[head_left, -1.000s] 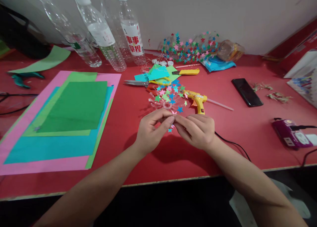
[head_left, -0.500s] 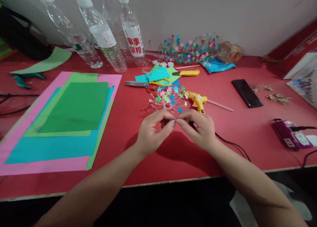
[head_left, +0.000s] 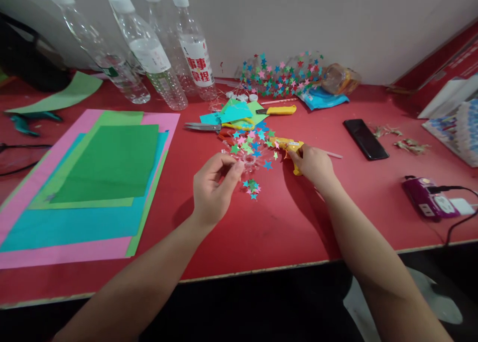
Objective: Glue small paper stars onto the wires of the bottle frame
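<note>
My left hand (head_left: pixel 216 185) is pinched closed at the table's middle, on something too small to make out. Right beside its fingertips is a clear plastic ring piece (head_left: pixel 249 159) with paper stars (head_left: pixel 246 146) on its prongs. Below that piece a small cluster of stars (head_left: pixel 253 186) shows over the red surface. My right hand (head_left: pixel 315 165) is closed round the handle of a yellow glue gun (head_left: pixel 289 147), which lies on the table with its nozzle toward the stars. A clear glue stick (head_left: pixel 334 155) sticks out behind it.
Behind the stars lie scissors (head_left: pixel 203 127), paper scraps (head_left: pixel 235 112) and a yellow cutter (head_left: pixel 282 110). Coloured sheets (head_left: pixel 108 163) cover the left side, with plastic bottles (head_left: pixel 196 58) behind. A phone (head_left: pixel 366 139) and a purple power socket (head_left: pixel 425 197) are at the right.
My right hand has left the left fingertips, moved right and taken hold of the glue gun. My left hand has shifted slightly left. The small star cluster has come into view.
</note>
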`<action>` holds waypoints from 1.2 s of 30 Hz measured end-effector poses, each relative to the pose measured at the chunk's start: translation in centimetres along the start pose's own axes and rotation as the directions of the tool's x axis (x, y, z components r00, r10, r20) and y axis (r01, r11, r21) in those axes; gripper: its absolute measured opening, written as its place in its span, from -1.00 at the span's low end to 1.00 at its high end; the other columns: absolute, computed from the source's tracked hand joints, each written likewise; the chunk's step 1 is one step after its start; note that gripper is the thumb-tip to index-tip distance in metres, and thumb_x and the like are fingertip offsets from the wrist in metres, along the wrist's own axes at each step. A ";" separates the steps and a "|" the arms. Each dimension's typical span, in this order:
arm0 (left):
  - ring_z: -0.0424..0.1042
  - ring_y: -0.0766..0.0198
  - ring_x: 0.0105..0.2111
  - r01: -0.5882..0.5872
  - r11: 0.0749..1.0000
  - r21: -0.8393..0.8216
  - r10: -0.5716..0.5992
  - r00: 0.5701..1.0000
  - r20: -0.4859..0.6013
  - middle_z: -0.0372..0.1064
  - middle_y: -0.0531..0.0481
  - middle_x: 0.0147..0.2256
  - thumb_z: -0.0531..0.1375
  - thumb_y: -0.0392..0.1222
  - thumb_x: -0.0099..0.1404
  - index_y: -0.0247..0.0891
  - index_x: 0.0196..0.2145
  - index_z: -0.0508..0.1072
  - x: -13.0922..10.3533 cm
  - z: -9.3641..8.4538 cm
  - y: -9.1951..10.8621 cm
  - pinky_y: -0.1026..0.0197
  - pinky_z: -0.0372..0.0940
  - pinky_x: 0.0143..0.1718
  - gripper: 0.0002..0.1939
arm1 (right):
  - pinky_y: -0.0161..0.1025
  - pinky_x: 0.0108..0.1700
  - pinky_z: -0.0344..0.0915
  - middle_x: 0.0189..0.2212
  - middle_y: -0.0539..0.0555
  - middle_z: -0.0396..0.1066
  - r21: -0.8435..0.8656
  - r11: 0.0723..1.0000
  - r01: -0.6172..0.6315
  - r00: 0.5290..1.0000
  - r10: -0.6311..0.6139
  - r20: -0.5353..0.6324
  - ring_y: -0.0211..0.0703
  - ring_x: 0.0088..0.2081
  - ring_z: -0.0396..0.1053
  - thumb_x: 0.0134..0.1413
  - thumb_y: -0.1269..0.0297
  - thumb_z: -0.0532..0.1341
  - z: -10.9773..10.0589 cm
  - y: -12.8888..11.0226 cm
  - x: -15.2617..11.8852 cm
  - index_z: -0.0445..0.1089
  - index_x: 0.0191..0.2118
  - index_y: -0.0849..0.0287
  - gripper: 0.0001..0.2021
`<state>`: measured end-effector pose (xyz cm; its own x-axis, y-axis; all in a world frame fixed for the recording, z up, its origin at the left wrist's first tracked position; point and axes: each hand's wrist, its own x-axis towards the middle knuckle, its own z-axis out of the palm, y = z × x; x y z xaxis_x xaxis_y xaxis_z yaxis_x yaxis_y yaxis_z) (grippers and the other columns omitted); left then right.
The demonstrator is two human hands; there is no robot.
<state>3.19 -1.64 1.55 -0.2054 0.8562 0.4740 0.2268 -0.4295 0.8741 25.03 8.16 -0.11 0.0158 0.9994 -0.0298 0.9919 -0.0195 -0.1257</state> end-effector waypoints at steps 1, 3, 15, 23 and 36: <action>0.26 0.44 -0.58 -0.001 1.000 -0.012 0.001 1.000 -0.001 0.30 0.10 -0.58 0.19 -0.24 0.30 -0.24 -0.45 0.39 0.0 0.0 0.0 0.35 0.22 -0.54 -0.84 | -0.24 -0.35 0.19 -0.39 0.24 0.52 0.038 0.999 -0.005 1.000 0.005 -0.015 -0.01 -0.35 0.45 0.25 0.02 0.05 0.1 0.3 0.2 0.43 -0.32 0.25 -0.60; 0.27 0.44 -0.58 0.003 0.999 -0.033 -0.003 1.000 -0.006 0.35 0.08 -0.56 0.18 -0.24 0.31 -0.25 -0.44 0.41 0.1 0.0 0.0 0.35 0.23 -0.55 -0.85 | -0.22 -0.33 0.21 -0.44 0.20 0.49 0.159 0.987 -0.013 0.995 0.029 -0.100 -0.03 -0.35 0.44 0.22 0.03 0.08 0.1 1.1 0.8 0.40 -0.40 0.23 -0.63; 0.32 0.43 -0.56 0.049 0.998 -0.027 -0.050 0.997 -0.054 0.41 0.06 -0.53 0.16 -0.23 0.33 -0.25 -0.41 0.40 0.7 -0.1 -0.2 0.37 0.25 -0.54 -0.85 | -0.30 -0.53 0.25 -0.33 0.05 0.43 0.979 0.133 0.155 0.978 -0.160 -0.133 -0.28 -0.52 0.34 -0.06 0.10 0.22 -2.8 -0.9 -2.6 0.38 -0.25 0.13 -0.73; 0.29 0.42 -0.53 -0.004 0.993 0.114 0.012 0.997 -0.072 0.29 0.10 -0.53 0.12 -0.18 0.36 -0.23 -0.43 0.33 0.8 -0.5 -0.7 0.34 0.24 -0.47 -0.81 | -0.32 -0.53 0.25 -0.44 0.01 0.45 0.953 0.223 0.206 0.913 -0.394 -0.105 -0.30 -0.53 0.31 0.01 0.09 0.32 -3.5 -2.3 -6.6 0.43 -0.30 0.13 -0.77; 0.26 0.43 -0.54 -0.015 0.987 0.162 0.025 0.998 -0.063 0.29 0.11 -0.52 0.11 -0.23 0.36 -0.24 -0.41 0.33 0.7 -0.5 -0.9 0.34 0.21 -0.47 -0.84 | -0.21 -0.33 0.34 -0.49 0.03 0.37 0.633 0.469 0.616 0.778 -0.488 -0.395 -0.20 -0.42 0.35 0.17 -0.04 0.18 -2.3 -2.5 -6.7 0.39 -0.43 0.13 -0.66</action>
<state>2.37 -0.77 1.18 -0.2593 0.8253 0.5016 0.3810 -0.3898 0.8384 22.69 1.62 2.72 -0.4223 0.7979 0.4301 0.3952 0.5891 -0.7049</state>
